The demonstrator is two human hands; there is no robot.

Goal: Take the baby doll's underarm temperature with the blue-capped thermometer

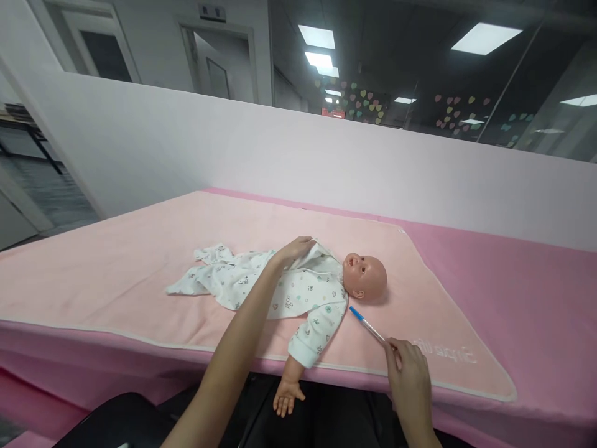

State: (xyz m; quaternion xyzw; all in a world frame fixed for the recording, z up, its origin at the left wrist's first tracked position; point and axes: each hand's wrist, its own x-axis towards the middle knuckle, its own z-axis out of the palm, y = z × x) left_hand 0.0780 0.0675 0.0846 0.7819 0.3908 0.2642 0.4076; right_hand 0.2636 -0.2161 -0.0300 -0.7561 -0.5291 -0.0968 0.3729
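Observation:
A baby doll [366, 278] lies on its back with its head to the right. It wears a white printed romper [308, 289], whose front flap is lifted on the far side. My left hand [297, 247] reaches across the doll and is closed on the edge of that flap; its fingertips are partly hidden by the cloth. My right hand [411, 372], near the front edge, pinches a slim pen-like stick [372, 328] with a blue end. The blue end points up and left, close to the doll's neck and shoulder. One doll arm [289, 389] hangs over the table edge.
A peach mat [130, 267] with a white border and lettering lies under the doll, over a pink cloth [527, 298]. Behind the table rises a white partition [326, 155] with dark glass above. My lap is just below the front edge.

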